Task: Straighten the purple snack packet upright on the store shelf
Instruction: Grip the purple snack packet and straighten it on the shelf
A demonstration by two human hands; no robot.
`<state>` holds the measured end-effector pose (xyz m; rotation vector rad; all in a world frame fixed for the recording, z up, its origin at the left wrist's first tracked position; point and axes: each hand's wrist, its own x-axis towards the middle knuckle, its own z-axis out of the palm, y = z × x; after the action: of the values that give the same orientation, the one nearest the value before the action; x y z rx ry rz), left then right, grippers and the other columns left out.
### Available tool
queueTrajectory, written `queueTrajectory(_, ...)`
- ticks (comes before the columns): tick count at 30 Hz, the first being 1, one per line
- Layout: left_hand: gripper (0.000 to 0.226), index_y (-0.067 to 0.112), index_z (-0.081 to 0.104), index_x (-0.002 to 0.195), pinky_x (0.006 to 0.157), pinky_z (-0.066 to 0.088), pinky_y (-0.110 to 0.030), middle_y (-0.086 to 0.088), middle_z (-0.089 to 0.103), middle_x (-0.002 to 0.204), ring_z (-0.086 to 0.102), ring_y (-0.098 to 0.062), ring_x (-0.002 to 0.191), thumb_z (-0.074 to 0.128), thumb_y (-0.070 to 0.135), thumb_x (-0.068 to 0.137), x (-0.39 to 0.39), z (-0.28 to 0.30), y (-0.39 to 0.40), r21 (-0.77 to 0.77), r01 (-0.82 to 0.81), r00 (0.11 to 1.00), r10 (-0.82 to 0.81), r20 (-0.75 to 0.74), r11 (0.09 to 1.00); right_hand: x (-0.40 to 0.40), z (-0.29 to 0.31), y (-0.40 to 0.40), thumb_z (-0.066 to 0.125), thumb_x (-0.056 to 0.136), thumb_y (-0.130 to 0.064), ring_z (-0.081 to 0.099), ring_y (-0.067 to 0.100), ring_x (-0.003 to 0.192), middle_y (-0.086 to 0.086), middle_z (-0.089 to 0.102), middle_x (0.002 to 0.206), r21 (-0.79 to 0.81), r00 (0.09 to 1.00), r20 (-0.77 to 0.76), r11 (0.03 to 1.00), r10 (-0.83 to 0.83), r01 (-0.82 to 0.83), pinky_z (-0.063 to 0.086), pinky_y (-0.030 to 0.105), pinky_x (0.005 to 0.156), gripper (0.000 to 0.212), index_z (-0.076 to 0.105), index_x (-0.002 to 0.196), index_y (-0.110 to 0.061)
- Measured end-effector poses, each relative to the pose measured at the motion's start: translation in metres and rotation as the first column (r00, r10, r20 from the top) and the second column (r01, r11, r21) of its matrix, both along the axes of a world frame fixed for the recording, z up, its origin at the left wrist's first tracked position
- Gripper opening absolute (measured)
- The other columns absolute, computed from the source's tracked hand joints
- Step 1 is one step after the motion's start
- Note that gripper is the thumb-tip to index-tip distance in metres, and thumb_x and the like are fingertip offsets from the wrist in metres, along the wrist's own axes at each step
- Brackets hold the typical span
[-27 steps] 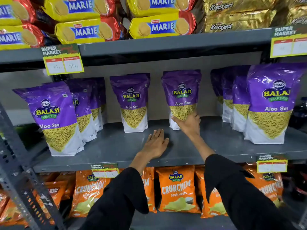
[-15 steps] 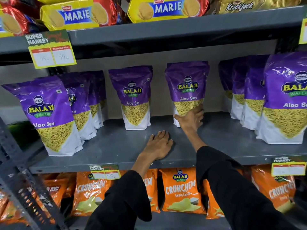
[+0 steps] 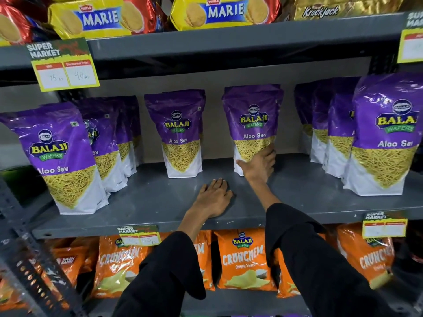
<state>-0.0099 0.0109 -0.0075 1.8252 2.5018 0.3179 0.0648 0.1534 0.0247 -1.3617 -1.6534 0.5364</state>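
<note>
A purple Balaji Aloo Sev packet [image 3: 253, 120] stands at the back of the grey middle shelf [image 3: 146, 202], right of centre, nearly upright. My right hand [image 3: 259, 164] grips its lower part, fingers wrapped around the right side and thumb across the white base. My left hand [image 3: 214, 197] lies flat on the shelf in front, palm down, fingers together, holding nothing. Both arms wear black sleeves.
Another purple packet [image 3: 182, 133] stands to the left, with rows of the same packets at the far left [image 3: 59, 156] and far right [image 3: 386, 138]. Marie biscuits [image 3: 219, 12] fill the shelf above. Orange Crunchem bags [image 3: 243, 259] sit below. A price tag [image 3: 65, 65] hangs overhead.
My right hand has slid higher and round the packet's right side, and the packet now stands a little straighter. The left hand has stayed flat on the shelf.
</note>
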Motion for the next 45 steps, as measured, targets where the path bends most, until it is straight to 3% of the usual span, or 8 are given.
queueTrajectory(19,0.061,0.01,0.01,0.159,0.126,0.005,-0.044,-0.007,0.006,0.169,0.005,-0.022,0.156,0.017,0.039,0.106,0.011,0.009,-0.007,-0.077,-0.048,0.999,0.047,-0.012,0.996,0.069,-0.011,-0.071,0.09,0.059,-0.055,0.04,0.043,0.133,0.023,0.035,0.147,0.073,0.999,0.011,0.997,0.03,-0.031,0.043,0.059,0.099,0.132,0.013,0.153,-0.002)
queueTrajectory(34,0.057,0.008,0.025,0.155,0.123,0.014,-0.048,-0.012,0.018,0.166,0.017,-0.025,0.154,0.021,0.035,0.105,0.011,0.006,-0.005,-0.034,-0.038,0.998,0.036,-0.052,0.999,0.101,-0.028,-0.102,0.083,0.061,-0.066,0.04,0.036,0.137,0.016,0.037,0.151,0.153,0.999,-0.004,0.987,-0.045,0.045,0.042,0.056,0.101,0.123,0.021,0.152,-0.011)
queueTrajectory(45,0.058,0.009,0.022,0.156,0.125,0.012,-0.049,-0.01,0.016,0.167,0.013,-0.024,0.155,0.02,0.036,0.105,0.01,0.006,-0.005,-0.037,-0.037,0.999,0.035,-0.041,0.999,0.099,-0.031,-0.101,0.081,0.06,-0.069,0.042,0.036,0.135,0.016,0.04,0.149,0.184,0.997,-0.019,0.98,-0.072,0.074,0.043,0.055,0.1,0.122,0.023,0.152,-0.013)
